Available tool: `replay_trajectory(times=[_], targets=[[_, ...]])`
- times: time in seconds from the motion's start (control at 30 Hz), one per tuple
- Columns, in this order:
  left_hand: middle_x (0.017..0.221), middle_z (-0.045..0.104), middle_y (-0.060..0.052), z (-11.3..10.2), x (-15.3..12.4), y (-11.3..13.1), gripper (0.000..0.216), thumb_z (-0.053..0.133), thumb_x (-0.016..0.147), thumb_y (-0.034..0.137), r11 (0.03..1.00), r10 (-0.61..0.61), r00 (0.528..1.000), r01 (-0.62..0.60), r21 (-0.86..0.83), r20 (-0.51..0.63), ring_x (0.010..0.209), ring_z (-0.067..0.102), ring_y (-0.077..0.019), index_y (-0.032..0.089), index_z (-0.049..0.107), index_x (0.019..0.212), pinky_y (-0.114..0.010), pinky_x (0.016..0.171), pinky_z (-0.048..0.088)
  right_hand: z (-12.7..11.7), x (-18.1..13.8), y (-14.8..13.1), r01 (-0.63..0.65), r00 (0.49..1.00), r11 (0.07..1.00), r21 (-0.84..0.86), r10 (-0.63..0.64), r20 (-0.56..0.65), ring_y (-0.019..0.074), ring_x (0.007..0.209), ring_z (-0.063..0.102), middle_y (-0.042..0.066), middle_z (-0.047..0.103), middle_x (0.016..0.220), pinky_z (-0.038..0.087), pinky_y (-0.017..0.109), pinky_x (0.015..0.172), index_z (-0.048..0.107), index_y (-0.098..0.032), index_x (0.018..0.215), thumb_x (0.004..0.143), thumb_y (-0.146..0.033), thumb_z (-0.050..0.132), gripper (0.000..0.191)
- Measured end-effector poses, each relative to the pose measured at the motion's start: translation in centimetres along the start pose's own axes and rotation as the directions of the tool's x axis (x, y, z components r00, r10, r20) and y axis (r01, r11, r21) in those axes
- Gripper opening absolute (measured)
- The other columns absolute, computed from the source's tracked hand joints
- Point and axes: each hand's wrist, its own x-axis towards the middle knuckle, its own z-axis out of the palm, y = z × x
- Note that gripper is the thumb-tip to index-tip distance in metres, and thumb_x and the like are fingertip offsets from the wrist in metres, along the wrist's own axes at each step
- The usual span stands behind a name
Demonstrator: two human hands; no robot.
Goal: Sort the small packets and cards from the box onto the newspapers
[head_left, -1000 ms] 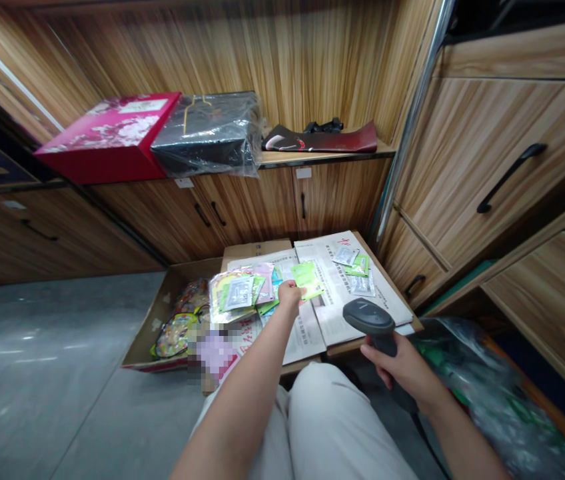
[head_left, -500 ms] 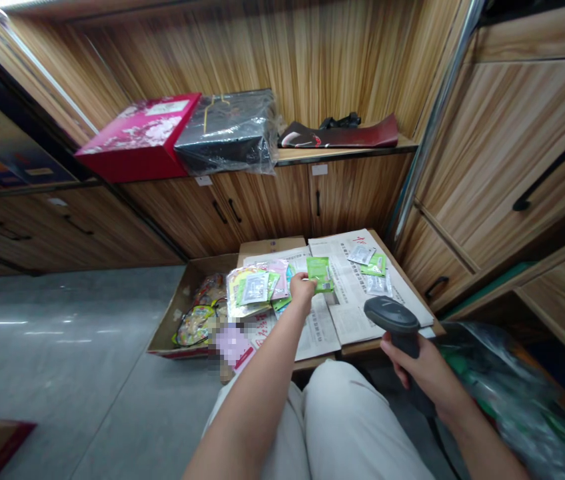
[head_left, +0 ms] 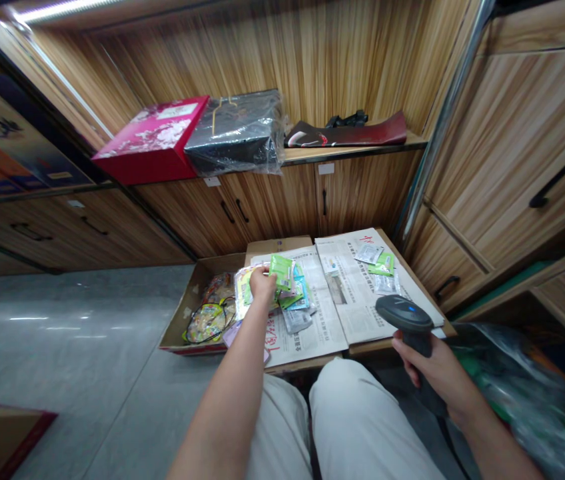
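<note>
My left hand is closed on a green packet, held over a pile of small packets on newspaper that covers a low cardboard surface. My right hand grips the handle of a dark barcode scanner, whose head points toward the newspaper. A few more sachets lie on the far right sheet of newspaper. My legs in light trousers fill the bottom of the view.
An open cardboard box with colourful packets sits on the grey floor left of the newspaper. A shelf above holds a red gift box, a plastic-wrapped dark box and a dark red item. Wooden cabinets stand behind and right. Crinkled plastic bags lie lower right.
My left hand has carried the green packet leftward, from above the middle newspaper to over the packet pile. The scanner hand has hardly moved. The view has shifted a little.
</note>
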Motion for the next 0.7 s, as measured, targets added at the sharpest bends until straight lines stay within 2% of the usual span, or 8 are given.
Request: replay_trajectory(times=[0.1, 0.2, 0.37, 0.47, 0.6, 0.7], targets=[[0.080, 0.070, -0.005, -0.6, -0.5, 0.2, 0.015, 0.066, 0.067, 0.012, 0.988, 0.004, 0.998, -0.013, 0.157, 0.058, 0.081, 0.067, -0.0209, 0.018, 0.067, 0.081, -0.026, 0.074, 0.048, 0.1, 0.0, 0.0, -0.009, 1.000, 1.000, 0.009, 0.009, -0.010, 0.0095, 0.032, 0.040, -0.008, 0.049, 0.039, 0.032, 0.023, 0.035, 0.059, -0.018, 0.083, 0.068, -0.052, 0.075, 0.041], [0.090, 0.071, -0.007, -0.9, -1.2, 0.7, 0.015, 0.066, 0.072, 0.015, 0.937, 0.019, 0.994, -0.056, 0.345, 0.110, 0.090, 0.066, -0.0226, 0.019, 0.067, 0.086, -0.027, 0.078, 0.046, 0.1, 0.1, 0.1, -0.014, 1.000, 1.000, 0.012, 0.014, 0.000, 0.0099, 0.033, 0.040, -0.008, 0.050, 0.041, 0.033, 0.023, 0.036, 0.059, -0.018, 0.085, 0.068, -0.053, 0.075, 0.042], [0.110, 0.065, -0.013, -0.9, -2.7, 1.5, 0.025, 0.057, 0.082, 0.020, 0.786, 0.116, 0.983, -0.180, 0.591, 0.145, 0.101, 0.062, -0.0249, 0.018, 0.064, 0.107, -0.030, 0.083, 0.045, 0.0, 0.1, 0.1, -0.005, 1.000, 1.000, -0.011, 0.005, 0.004, 0.0101, 0.033, 0.040, -0.009, 0.049, 0.040, 0.033, 0.023, 0.037, 0.058, -0.018, 0.085, 0.069, -0.056, 0.074, 0.044], [0.116, 0.059, -0.015, -0.6, -3.5, 1.9, 0.033, 0.051, 0.086, 0.020, 0.672, 0.162, 0.975, -0.222, 0.707, 0.152, 0.105, 0.059, -0.0274, 0.017, 0.060, 0.117, -0.035, 0.084, 0.044, -0.1, 0.1, -0.1, -0.015, 1.000, 1.000, -0.009, 0.015, 0.001, 0.0110, 0.034, 0.041, -0.008, 0.049, 0.040, 0.033, 0.024, 0.038, 0.059, -0.018, 0.086, 0.068, -0.057, 0.074, 0.045], [0.120, 0.055, -0.014, -0.4, -4.0, 2.3, 0.035, 0.045, 0.088, 0.016, 0.575, 0.236, 0.946, -0.321, 0.753, 0.223, 0.113, 0.050, -0.0280, 0.022, 0.062, 0.119, -0.038, 0.089, 0.041, -0.1, 0.1, -0.3, -0.012, 1.000, 1.000, -0.016, 0.012, -0.005, 0.0114, 0.034, 0.041, -0.008, 0.049, 0.039, 0.033, 0.024, 0.038, 0.059, -0.018, 0.085, 0.068, -0.057, 0.074, 0.045], [0.120, 0.056, -0.011, -0.2, -4.1, 2.5, 0.034, 0.043, 0.090, 0.018, 0.528, 0.285, 0.868, -0.497, 0.689, 0.408, 0.117, 0.046, -0.0262, 0.027, 0.069, 0.110, -0.036, 0.091, 0.039, -0.1, 0.1, -0.4, -0.020, 1.000, 1.000, -0.015, 0.020, -0.014, 0.0116, 0.034, 0.041, -0.008, 0.049, 0.041, 0.033, 0.025, 0.038, 0.059, -0.018, 0.085, 0.067, -0.057, 0.075, 0.045]])
